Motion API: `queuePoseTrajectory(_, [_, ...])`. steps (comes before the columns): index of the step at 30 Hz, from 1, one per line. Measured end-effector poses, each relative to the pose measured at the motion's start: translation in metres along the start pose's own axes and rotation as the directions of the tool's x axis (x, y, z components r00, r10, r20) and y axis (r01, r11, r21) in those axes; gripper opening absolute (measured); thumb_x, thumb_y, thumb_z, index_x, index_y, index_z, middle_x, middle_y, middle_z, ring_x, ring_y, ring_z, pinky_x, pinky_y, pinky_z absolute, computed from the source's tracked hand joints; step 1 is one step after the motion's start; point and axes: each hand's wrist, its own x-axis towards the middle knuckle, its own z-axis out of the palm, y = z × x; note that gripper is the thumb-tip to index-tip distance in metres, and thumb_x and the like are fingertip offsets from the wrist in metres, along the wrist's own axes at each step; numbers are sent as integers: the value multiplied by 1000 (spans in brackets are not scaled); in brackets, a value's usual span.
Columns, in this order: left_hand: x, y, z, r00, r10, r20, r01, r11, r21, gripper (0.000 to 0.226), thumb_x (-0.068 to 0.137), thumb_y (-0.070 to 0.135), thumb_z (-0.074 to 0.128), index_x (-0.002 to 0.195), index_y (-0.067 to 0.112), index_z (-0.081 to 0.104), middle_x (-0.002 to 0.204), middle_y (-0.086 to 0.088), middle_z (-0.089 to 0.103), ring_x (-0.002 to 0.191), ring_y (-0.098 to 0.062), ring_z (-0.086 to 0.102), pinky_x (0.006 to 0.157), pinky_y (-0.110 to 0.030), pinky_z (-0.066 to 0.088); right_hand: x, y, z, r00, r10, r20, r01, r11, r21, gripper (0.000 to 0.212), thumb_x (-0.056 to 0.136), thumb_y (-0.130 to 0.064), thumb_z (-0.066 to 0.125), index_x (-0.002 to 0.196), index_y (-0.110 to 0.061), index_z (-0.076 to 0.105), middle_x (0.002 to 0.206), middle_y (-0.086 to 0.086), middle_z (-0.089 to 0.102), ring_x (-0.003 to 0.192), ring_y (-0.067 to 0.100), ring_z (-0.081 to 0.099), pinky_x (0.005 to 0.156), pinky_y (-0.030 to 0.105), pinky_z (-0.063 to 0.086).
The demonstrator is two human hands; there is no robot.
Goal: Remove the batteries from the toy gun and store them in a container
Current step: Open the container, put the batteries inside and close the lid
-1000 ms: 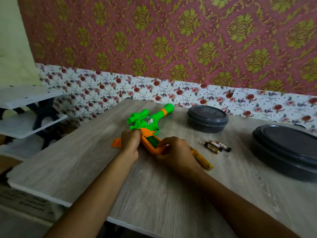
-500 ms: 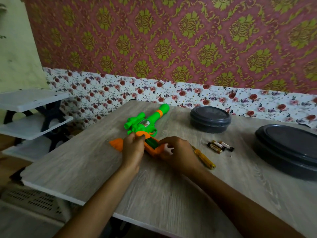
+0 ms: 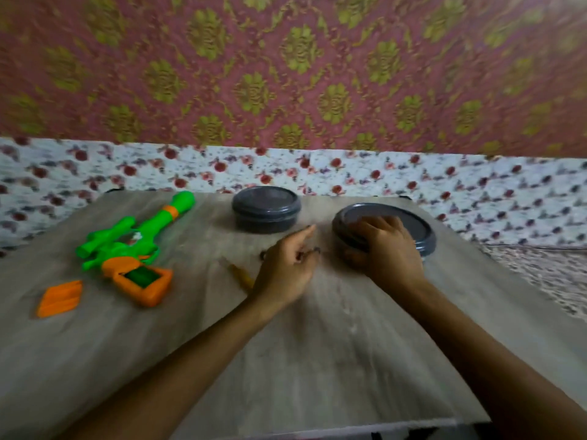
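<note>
Writing: the frame is smearing with motion, so any print on the gun or the tubs is reading as blur only.

Counts: 1 gun, 1 loose cover, 1 screwdriver, 2 lidded tubs, 2 hands.

Gun (image 3: 127,246) (green body, orange grip) is lying flat on the table (image 3: 317,360), well left of the left hand, with the muzzle pointing away from the person. Its battery bay is facing up and standing open, showing green inside. Cover (image 3: 60,298) (orange) is lying apart from the gun, further left still.

Left hand (image 3: 286,268) is sitting low over the table, its index finger stretching out toward the big tub and the other fingers curling under. Two dark bits (image 3: 316,249) are showing at its edges. They are too blurred to call batteries, so I cannot tell whether the hand is pinching anything. Screwdriver (image 3: 241,276) (yellow handle) is poking out from under this hand's left side.

Right hand (image 3: 386,249) is gripping the big tub (image 3: 417,223), with fingers curling over the lid's near-left edge and the thumb running down the side wall. Small tub (image 3: 266,209) is standing beyond the left hand, near the big tub but not touching it. Both lids are sitting on.
</note>
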Motion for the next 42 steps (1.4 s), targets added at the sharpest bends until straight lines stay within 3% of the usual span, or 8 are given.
queuePoseTrajectory(13, [54, 11, 62, 986, -162, 46, 147, 961, 234, 37, 98, 22, 45, 132, 9, 49, 137, -12, 51, 122, -25, 51, 96, -31, 41, -40, 71, -28, 978, -157, 135, 155, 988, 25, 43, 75, -29, 73, 116, -31, 58, 116, -7, 53, 106, 15, 51, 88, 27, 44])
queuePoseTrajectory(16, [72, 9, 53, 948, -259, 184, 196, 933, 303, 23, 95, 29, 51, 78, 15, 56, 84, -15, 60, 81, -22, 53, 68, -29, 37, -53, 66, -39, 955, -235, 183, 222, 971, 88, 45, 71, -33, 75, 113, -31, 59, 111, -11, 53, 98, 8, 50, 82, 21, 44])
queuePoseTrajectory(19, [87, 4, 47, 898, -303, 320, 182, 917, 355, 26, 87, 39, 61, 84, 13, 60, 80, -8, 55, 77, -18, 52, 68, -29, 35, -56, 54, -47, 922, -310, 232, 269, 944, 192, 37, 73, -38, 73, 107, -30, 62, 103, -13, 55, 87, 1, 50, 75, 16, 44])
queuePoseTrajectory(22, [97, 7, 42, 863, -321, 390, 150, 900, 409, 41, 82, 41, 67, 95, 2, 69, 84, -9, 60, 79, -19, 55, 69, -30, 40, -39, 49, -55, 942, -254, 222, 171, 927, 334, 25, 77, -38, 69, 99, -27, 65, 96, -10, 60, 82, 3, 54, 71, 13, 42])
queuePoseTrajectory(25, [104, 17, 38, 818, -359, 449, 139, 881, 452, 40, 84, 37, 65, 106, 4, 69, 90, -9, 65, 78, -17, 57, 67, -25, 47, -4, 66, -54, 957, -98, 272, 51, 983, 175, 47, 78, -45, 65, 120, -23, 57, 122, 0, 57, 108, 13, 51, 93, 26, 42])
queuePoseTrajectory(31, [114, 27, 28, 646, -533, 547, 195, 808, 557, 42, 84, 40, 65, 117, 14, 62, 101, -4, 62, 91, -19, 58, 67, -24, 49, 33, 74, -45, 765, 97, 636, -192, 978, 81, 85, 74, -49, 69, 141, -14, 31, 145, 8, 38, 131, 25, 38, 108, 37, 31])
queuePoseTrajectory(37, [123, 34, 40, 668, -494, 557, 69, 786, 615, 49, 82, 41, 66, 115, 4, 65, 114, -11, 63, 105, -25, 60, 87, -34, 49, 43, 60, -34, 700, 44, 712, -193, 972, 130, 81, 69, -50, 72, 135, -14, 42, 136, 8, 49, 120, 25, 49, 104, 40, 40])
queuePoseTrajectory(42, [131, 39, 48, 666, -495, 558, 90, 796, 598, 42, 78, 32, 72, 110, 5, 67, 93, 0, 62, 96, -17, 55, 71, -24, 49, 46, 62, -30, 681, 67, 730, -251, 957, 147, 74, 69, -50, 73, 129, -15, 49, 127, 7, 57, 112, 24, 55, 100, 38, 44])
